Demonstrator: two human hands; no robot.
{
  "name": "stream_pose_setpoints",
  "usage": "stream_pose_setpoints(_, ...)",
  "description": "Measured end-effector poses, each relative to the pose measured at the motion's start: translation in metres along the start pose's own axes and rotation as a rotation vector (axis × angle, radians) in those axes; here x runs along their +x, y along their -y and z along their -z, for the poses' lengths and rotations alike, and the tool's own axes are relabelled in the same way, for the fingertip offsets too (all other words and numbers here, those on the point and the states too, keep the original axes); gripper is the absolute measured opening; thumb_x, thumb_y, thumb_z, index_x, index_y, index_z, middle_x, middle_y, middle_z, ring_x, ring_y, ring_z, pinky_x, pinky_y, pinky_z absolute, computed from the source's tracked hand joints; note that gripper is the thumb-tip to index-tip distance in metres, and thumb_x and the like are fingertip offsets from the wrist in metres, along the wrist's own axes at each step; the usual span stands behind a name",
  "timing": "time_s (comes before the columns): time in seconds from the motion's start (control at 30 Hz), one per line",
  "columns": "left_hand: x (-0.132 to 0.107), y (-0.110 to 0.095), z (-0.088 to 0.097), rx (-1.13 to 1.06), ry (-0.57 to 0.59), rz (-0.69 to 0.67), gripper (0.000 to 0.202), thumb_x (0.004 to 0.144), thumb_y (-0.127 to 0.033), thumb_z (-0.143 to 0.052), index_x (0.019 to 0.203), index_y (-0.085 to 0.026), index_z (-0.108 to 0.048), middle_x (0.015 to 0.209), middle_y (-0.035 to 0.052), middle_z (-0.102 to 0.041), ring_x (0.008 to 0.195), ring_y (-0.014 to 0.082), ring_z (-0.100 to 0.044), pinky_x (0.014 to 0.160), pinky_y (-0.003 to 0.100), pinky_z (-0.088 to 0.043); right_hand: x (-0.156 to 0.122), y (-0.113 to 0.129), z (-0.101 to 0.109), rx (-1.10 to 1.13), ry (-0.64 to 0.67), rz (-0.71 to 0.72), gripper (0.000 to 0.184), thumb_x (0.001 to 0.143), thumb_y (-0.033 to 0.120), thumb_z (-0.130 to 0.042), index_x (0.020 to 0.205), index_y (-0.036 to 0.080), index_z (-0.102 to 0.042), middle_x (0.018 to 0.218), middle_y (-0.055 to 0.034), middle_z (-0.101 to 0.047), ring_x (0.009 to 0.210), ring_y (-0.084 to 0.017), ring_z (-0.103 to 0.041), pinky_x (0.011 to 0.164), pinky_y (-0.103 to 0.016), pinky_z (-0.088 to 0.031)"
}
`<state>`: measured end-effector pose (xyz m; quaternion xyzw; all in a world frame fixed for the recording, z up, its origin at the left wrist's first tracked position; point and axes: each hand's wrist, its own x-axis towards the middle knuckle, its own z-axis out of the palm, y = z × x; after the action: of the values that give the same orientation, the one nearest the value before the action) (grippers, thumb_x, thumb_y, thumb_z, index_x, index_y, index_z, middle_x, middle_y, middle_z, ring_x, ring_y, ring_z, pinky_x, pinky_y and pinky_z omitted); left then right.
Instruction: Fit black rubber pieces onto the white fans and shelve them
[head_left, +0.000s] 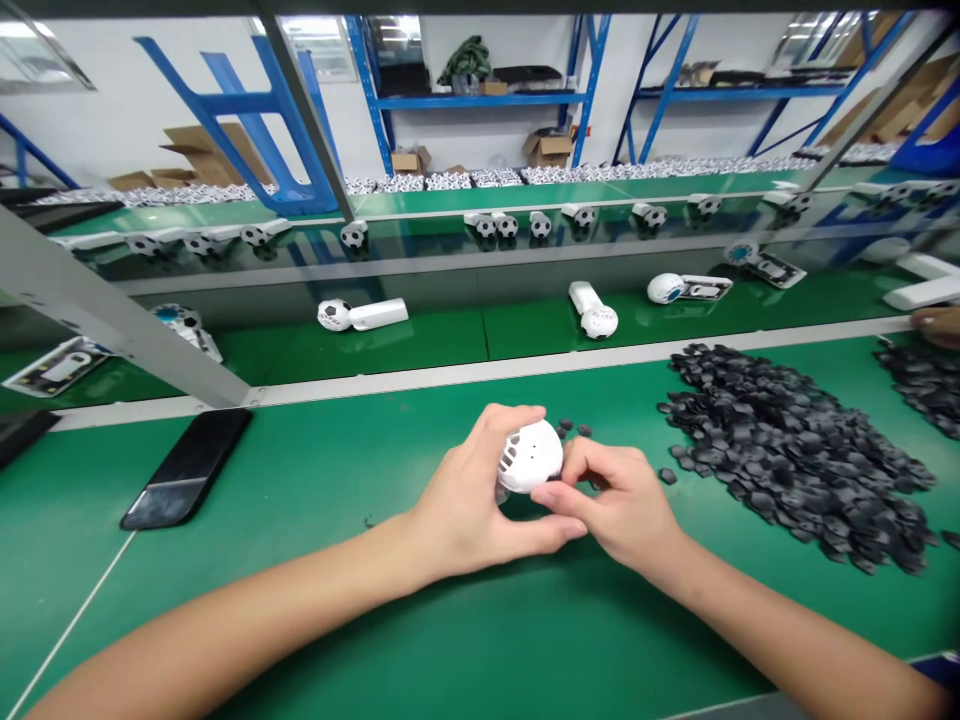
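Note:
My left hand point(469, 500) is closed around a round white plastic ball housing point(538, 455), with fingers over its top and left side. Dark slots show on the ball's left part and tiny holes on its face. At the ball's lower right edge, my right hand point(622, 500) pinches with thumb and index finger. A bit of a small black piece point(555, 478) shows at those fingertips, mostly hidden. A few loose black pieces point(584, 430) lie on the green work surface point(337, 450) just behind the ball.
A large pile of black pieces point(787, 440) spreads to the right. A black phone point(187, 470) lies at left, near a slanted metal post point(120, 310). Beyond the ledge, soccer-ball-headed white devices point(364, 315) lie on a green belt. Another person's hand point(937, 325) shows at far right.

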<state>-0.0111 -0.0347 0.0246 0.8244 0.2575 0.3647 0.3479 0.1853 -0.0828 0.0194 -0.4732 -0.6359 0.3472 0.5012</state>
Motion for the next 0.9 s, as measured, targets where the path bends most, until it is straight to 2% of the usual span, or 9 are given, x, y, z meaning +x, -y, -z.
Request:
stream_pose_setpoints(0.23, 0.006, 0.005, 0.002, 0.038, 0.013, -0.023, 0.081, 0.079, -0.05, -0.088, 0.142, -0.032, -0.04, 0.118, 0.0046, -0.058, 0.093, 0.0192, -0.062, 0.078, 0.032, -0.053, 0.002, -0.002, -0.001, 0.017, -0.024, -0.031, 0.029, 0.079, 0.031, -0.089, 0.072, 0.023, -0.061, 0.071, 0.0041, -0.065, 0.066, -0.013, -0.061, 0.061, -0.024, -0.051)
stream_pose_setpoints(0.27, 0.006, 0.004, 0.002, 0.042, 0.018, -0.026, 0.08, 0.08, -0.05, -0.087, 0.142, -0.032, -0.04, 0.118, 0.0049, -0.058, 0.093, 0.0196, -0.063, 0.078, 0.032, -0.054, 0.003, -0.002, 0.001, 0.027, -0.051, -0.044, 0.028, 0.077, 0.032, -0.091, 0.082, 0.024, -0.064, 0.081, 0.0021, -0.068, 0.074, -0.016, -0.064, 0.064, -0.026, -0.053)
stream_pose_setpoints(0.33, 0.005, 0.002, 0.003, 0.054, 0.035, -0.027, 0.081, 0.08, -0.049, -0.086, 0.143, -0.032, -0.039, 0.12, 0.0057, -0.06, 0.092, 0.0208, -0.065, 0.077, 0.033, -0.055, 0.005, 0.0, 0.004, 0.024, -0.055, -0.058, 0.049, 0.072, 0.035, -0.093, 0.112, 0.028, -0.066, 0.111, -0.0043, -0.071, 0.098, -0.023, -0.068, 0.071, -0.03, -0.058)
stream_pose_setpoints(0.43, 0.004, 0.0, 0.003, 0.054, 0.048, -0.056, 0.084, 0.079, -0.051, -0.086, 0.144, -0.032, -0.036, 0.12, 0.0065, -0.063, 0.093, 0.0228, -0.068, 0.076, 0.034, -0.057, 0.008, 0.005, 0.009, -0.024, 0.109, -0.01, 0.069, 0.076, 0.04, -0.09, 0.138, 0.03, -0.062, 0.139, -0.0092, -0.065, 0.12, -0.031, -0.063, 0.09, -0.04, -0.058)
stream_pose_setpoints(0.5, 0.003, 0.0, 0.003, 0.057, 0.038, -0.084, 0.084, 0.078, -0.054, -0.087, 0.143, -0.032, -0.038, 0.119, 0.0064, -0.065, 0.093, 0.0234, -0.07, 0.075, 0.033, -0.059, 0.008, 0.009, 0.011, -0.055, 0.178, 0.04, 0.06, 0.081, 0.043, -0.086, 0.136, 0.03, -0.067, 0.139, -0.0077, -0.068, 0.121, -0.032, -0.063, 0.101, -0.045, -0.053)
stream_pose_setpoints(0.6, 0.002, 0.004, 0.004, 0.091, 0.031, -0.114, 0.079, 0.079, -0.055, -0.086, 0.139, -0.032, -0.041, 0.113, 0.0045, -0.067, 0.087, 0.0212, -0.071, 0.069, 0.03, -0.058, 0.007, 0.012, 0.009, -0.077, 0.154, 0.096, 0.057, 0.082, 0.043, -0.086, 0.135, 0.03, -0.07, 0.135, -0.0046, -0.072, 0.121, -0.031, -0.064, 0.109, -0.045, -0.049)
stream_pose_setpoints(0.77, 0.002, 0.008, 0.006, 0.161, -0.007, -0.103, 0.078, 0.077, -0.053, -0.087, 0.138, -0.03, -0.043, 0.115, 0.0045, -0.07, 0.088, 0.0212, -0.074, 0.069, 0.028, -0.059, 0.016, 0.009, 0.021, -0.086, 0.28, 0.08, 0.061, 0.078, 0.046, -0.089, 0.135, 0.032, -0.071, 0.132, -0.0011, -0.074, 0.118, -0.028, -0.067, 0.107, -0.039, -0.05)
stream_pose_setpoints(0.83, 0.0, 0.008, 0.009, 0.186, 0.028, -0.056, 0.079, 0.075, -0.051, -0.088, 0.138, -0.029, -0.044, 0.11, 0.0033, -0.072, 0.08, 0.0196, -0.074, 0.065, 0.027, -0.059, 0.024, 0.006, 0.036, -0.093, 0.398, 0.084, 0.047, 0.088, 0.05, -0.079, 0.131, 0.03, -0.074, 0.129, -0.0012, -0.075, 0.118, -0.026, -0.068, 0.105, -0.037, -0.051)
stream_pose_setpoints(0.9, -0.004, 0.009, 0.014, 0.191, 0.031, -0.051, 0.074, 0.075, -0.052, -0.085, 0.135, -0.027, -0.049, 0.102, 0.0021, -0.073, 0.071, 0.0177, -0.072, 0.061, 0.026, -0.058, 0.032, 0.0, 0.054, -0.104, 0.436, 0.048, 0.039, 0.106, 0.051, -0.052, 0.124, 0.027, -0.078, 0.122, -0.0022, -0.079, 0.114, -0.023, -0.07, 0.101, -0.036, -0.053)
